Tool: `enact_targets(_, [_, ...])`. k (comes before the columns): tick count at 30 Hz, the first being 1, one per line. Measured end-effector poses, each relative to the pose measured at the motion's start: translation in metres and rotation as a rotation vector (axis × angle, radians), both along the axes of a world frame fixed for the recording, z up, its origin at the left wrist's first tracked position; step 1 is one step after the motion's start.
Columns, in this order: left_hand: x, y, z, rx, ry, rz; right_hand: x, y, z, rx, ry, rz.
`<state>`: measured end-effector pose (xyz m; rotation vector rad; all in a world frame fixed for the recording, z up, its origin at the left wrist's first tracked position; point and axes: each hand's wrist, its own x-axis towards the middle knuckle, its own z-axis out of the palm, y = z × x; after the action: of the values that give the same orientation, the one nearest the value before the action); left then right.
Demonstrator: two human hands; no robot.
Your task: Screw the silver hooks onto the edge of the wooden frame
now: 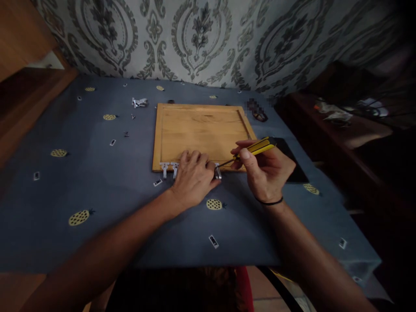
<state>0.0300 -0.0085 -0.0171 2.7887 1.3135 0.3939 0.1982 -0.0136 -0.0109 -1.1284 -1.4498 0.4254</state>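
A wooden cabinet door (201,130) with a raised frame lies flat on the table. Along its near edge sit several metal hinges (164,170). My left hand (193,175) is bent over that edge, fingers on the wood, thumb and forefinger closed about the rightmost hinge (218,173); it partly covers the hinges beneath. In my right hand (268,171) is a yellow-and-black screwdriver (260,146), gripped by its handle. Its thin shaft slants down to the left, and the tip meets the rightmost hinge; a screw there cannot be made out.
A blue pineapple-print cloth (107,182) covers the table. Left of the door lie a loose metal hinge (139,102) and a few small screws (126,134). A dark flat object (292,162) is by my right hand. Behind stands a patterned wall (156,43); a dark, partly pixelated item (260,116) lies back right.
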Motion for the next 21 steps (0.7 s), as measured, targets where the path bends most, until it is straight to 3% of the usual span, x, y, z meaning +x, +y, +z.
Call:
enact_targets(7, [-0.0004, 0.0006, -0.0033, 0.032, -0.015, 0.004, -0.0044, 0.0027, 0.0073, 0.182, 0.216, -0.081])
enact_targets(14, [-0.0003, 0.001, -0.0024, 0.034, -0.013, -0.002, -0.0037, 0.0047, 0.0082, 0.058, 0.164, -0.05])
enact_targets(21, [-0.0005, 0.0007, -0.0015, 0.026, -0.016, 0.004, -0.003, 0.0049, 0.0069, 0.038, 0.147, -0.031])
